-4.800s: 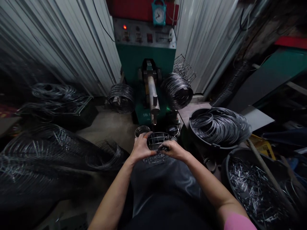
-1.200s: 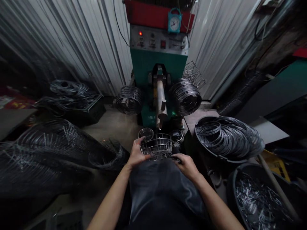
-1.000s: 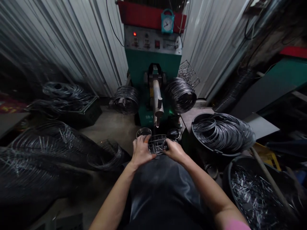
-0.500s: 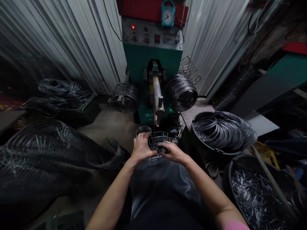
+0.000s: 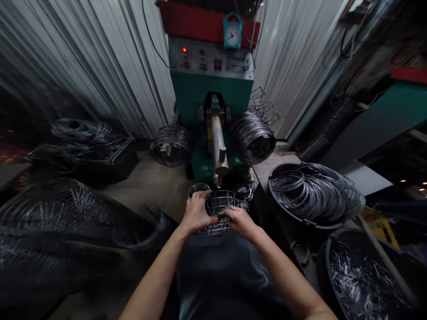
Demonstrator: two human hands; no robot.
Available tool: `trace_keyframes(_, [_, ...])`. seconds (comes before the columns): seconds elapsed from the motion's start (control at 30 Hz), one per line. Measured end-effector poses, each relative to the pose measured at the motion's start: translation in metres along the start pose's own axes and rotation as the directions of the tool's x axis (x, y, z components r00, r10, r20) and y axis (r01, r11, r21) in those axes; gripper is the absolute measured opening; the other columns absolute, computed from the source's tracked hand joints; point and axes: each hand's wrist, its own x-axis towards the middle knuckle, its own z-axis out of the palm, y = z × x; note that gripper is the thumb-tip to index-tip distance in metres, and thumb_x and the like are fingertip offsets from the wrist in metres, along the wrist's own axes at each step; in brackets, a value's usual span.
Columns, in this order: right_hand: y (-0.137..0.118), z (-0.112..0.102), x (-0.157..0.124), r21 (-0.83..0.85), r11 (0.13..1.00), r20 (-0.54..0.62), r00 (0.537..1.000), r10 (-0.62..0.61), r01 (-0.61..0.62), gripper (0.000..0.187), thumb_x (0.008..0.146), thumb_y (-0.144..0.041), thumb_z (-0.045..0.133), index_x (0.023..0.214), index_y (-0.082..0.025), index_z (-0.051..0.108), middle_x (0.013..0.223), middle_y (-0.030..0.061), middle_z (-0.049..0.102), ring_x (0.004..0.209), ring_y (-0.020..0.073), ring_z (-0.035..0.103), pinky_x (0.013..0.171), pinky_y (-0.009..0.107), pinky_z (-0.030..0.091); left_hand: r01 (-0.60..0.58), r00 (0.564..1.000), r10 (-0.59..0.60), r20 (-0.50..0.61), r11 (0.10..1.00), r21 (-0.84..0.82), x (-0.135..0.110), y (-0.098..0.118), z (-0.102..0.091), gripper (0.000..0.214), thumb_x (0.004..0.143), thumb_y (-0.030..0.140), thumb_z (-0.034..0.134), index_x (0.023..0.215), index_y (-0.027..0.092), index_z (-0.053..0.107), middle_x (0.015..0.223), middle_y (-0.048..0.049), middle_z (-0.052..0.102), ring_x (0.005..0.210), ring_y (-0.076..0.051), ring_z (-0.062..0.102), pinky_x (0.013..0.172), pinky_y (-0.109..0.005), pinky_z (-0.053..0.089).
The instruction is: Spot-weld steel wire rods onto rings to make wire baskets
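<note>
A round wire basket point(image 5: 223, 200) of thin metal rods sits in front of me, just below the machine's electrode arm point(image 5: 219, 142). My left hand point(image 5: 197, 211) grips its left side, with orange wraps on the thumb and a finger. At the basket's near right side is my right hand point(image 5: 239, 218), its fingers bent and pinched together with darkened tips. What lies between those fingertips is too small to make out. Behind the hands stands the green machine point(image 5: 187, 86), with a red light lit on its panel.
Wire-ring coils hang left point(image 5: 171, 144) and right point(image 5: 253, 138) of the arm. A black tub point(image 5: 276, 202) of wire rings stands to the right, with a bin point(image 5: 325, 262) of short metal pieces nearer. Large wire coils point(image 5: 50, 209) lie at the left. A blue clock point(image 5: 232, 34) hangs above.
The view has tilted up slightly, so everything sits lower in the picture. My right hand's fingers have shifted a little at the basket's near side; the left keeps its hold.
</note>
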Motion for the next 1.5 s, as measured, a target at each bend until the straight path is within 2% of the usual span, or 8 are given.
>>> trace_keyframes(0.43, [0.006, -0.011, 0.032, -0.001, 0.999, -0.094, 0.994, 0.051, -0.051, 0.020, 0.076, -0.003, 0.054, 0.087, -0.017, 0.065, 0.088, 0.0047, 0.066, 0.081, 0.0149, 0.062, 0.072, 0.023, 0.047, 0.004, 1.000, -0.004, 0.001, 1.000, -0.008, 0.037, -0.006, -0.006, 0.073, 0.053, 0.040, 0.071, 0.119, 0.021, 0.048, 0.114, -0.0087, 0.054, 0.110, -0.029, 0.048, 0.093, -0.042, 0.039])
trace_keyframes(0.67, [0.007, -0.006, 0.026, -0.036, 0.996, -0.127, 0.989, 0.078, -0.084, 0.027, 0.078, -0.004, 0.053, 0.096, -0.021, 0.064, 0.099, 0.0047, 0.066, 0.092, 0.0164, 0.062, 0.079, 0.024, 0.047, 0.010, 0.997, -0.010, -0.080, 1.000, -0.001, 0.033, -0.001, -0.001, 0.079, 0.050, 0.038, 0.072, 0.122, 0.019, 0.046, 0.115, -0.0103, 0.053, 0.110, -0.029, 0.047, 0.092, -0.040, 0.040])
trace_keyframes(0.83, [0.012, -0.015, 0.044, -0.106, 0.986, -0.113, 0.987, 0.115, -0.127, 0.023, 0.080, -0.009, 0.054, 0.096, -0.021, 0.065, 0.099, 0.0051, 0.066, 0.091, 0.0175, 0.063, 0.077, 0.024, 0.047, 0.078, 0.995, -0.081, -0.064, 0.996, -0.045, 0.051, -0.006, 0.000, 0.078, 0.051, 0.035, 0.071, 0.122, 0.013, 0.047, 0.112, -0.0120, 0.054, 0.109, -0.028, 0.047, 0.091, -0.036, 0.042])
trace_keyframes(0.97, [0.011, -0.015, 0.050, -0.073, 0.985, -0.153, 0.978, 0.143, -0.156, 0.022, 0.080, -0.012, 0.055, 0.097, -0.021, 0.065, 0.102, 0.0051, 0.066, 0.092, 0.0184, 0.063, 0.079, 0.025, 0.048, 0.092, 0.995, -0.094, -0.046, 0.995, -0.036, 0.061, -0.010, -0.001, 0.080, 0.049, 0.037, 0.074, 0.122, 0.016, 0.047, 0.113, -0.0107, 0.054, 0.109, -0.028, 0.048, 0.090, -0.038, 0.042])
trace_keyframes(1.03, [0.010, -0.009, 0.043, 0.029, 0.992, -0.277, 0.952, 0.129, -0.126, 0.023, 0.081, -0.014, 0.055, 0.102, -0.021, 0.064, 0.107, 0.0067, 0.065, 0.098, 0.0184, 0.061, 0.084, 0.026, 0.047, 0.079, 0.995, -0.081, -0.054, 0.996, -0.034, 0.062, -0.012, 0.000, 0.081, 0.048, 0.038, 0.075, 0.121, 0.016, 0.048, 0.113, -0.0107, 0.054, 0.108, -0.028, 0.048, 0.089, -0.039, 0.043])
trace_keyframes(1.17, [0.012, 0.007, 0.018, 0.245, 0.968, -0.499, 0.848, 0.177, -0.058, 0.023, 0.083, -0.022, 0.055, 0.105, -0.020, 0.062, 0.102, 0.0073, 0.067, 0.096, 0.0182, 0.062, 0.086, 0.031, 0.048, 0.086, 0.989, -0.090, -0.114, 0.996, -0.039, 0.069, -0.017, 0.002, 0.082, 0.048, 0.041, 0.076, 0.121, 0.016, 0.048, 0.115, -0.0120, 0.054, 0.111, -0.030, 0.047, 0.091, -0.041, 0.042])
trace_keyframes(1.3, [0.021, 0.018, -0.010, 0.330, 0.933, -0.461, 0.839, 0.290, -0.141, 0.016, 0.082, -0.023, 0.054, 0.093, -0.019, 0.065, 0.092, 0.0072, 0.069, 0.087, 0.0194, 0.064, 0.079, 0.032, 0.050, 0.121, 0.985, -0.128, -0.118, 0.990, -0.068, 0.083, -0.022, 0.001, 0.078, 0.050, 0.045, 0.074, 0.118, 0.014, 0.050, 0.112, -0.0131, 0.056, 0.110, -0.030, 0.049, 0.090, -0.042, 0.043])
trace_keyframes(1.5, [0.023, 0.034, -0.051, 0.451, 0.814, -0.331, 0.779, 0.533, -0.366, 0.017, 0.076, -0.033, 0.056, 0.076, -0.018, 0.066, 0.071, 0.0040, 0.068, 0.066, 0.0174, 0.063, 0.062, 0.027, 0.049, 0.109, 0.986, -0.125, -0.114, 0.984, -0.138, 0.087, -0.024, 0.001, 0.076, 0.047, 0.043, 0.076, 0.114, 0.016, 0.053, 0.110, -0.0125, 0.057, 0.109, -0.031, 0.050, 0.090, -0.042, 0.044])
